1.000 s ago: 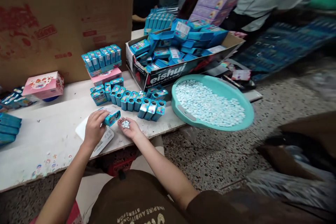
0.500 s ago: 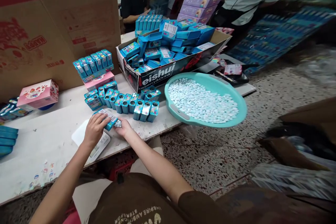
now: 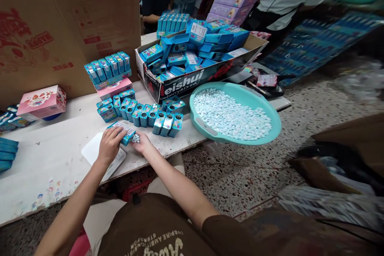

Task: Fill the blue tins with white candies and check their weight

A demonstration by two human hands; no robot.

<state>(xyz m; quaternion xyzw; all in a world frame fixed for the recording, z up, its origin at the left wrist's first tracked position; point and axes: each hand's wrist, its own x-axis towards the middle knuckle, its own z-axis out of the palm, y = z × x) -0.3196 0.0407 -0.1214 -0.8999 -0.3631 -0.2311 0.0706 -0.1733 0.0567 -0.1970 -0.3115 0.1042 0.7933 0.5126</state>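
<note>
My left hand grips a blue candy tin, tilted over a white kitchen scale. Against the tin's right end, my right hand is cupped around a small heap of pale candies. Just behind stand several blue tins in a row, most with dark round openings on top; white candies show at one opening. To the right, a turquoise basin holds many pale blue and white candies.
A black carton full of blue tins stands behind the row. Left of it, a display box of tins rests on a pink box. Another pink box sits farther left, before a large cardboard box. Two people are beyond the table.
The view has shifted slightly. Both hands keep nearly the same place, with the tin still held against the cupped right hand and its candies.
</note>
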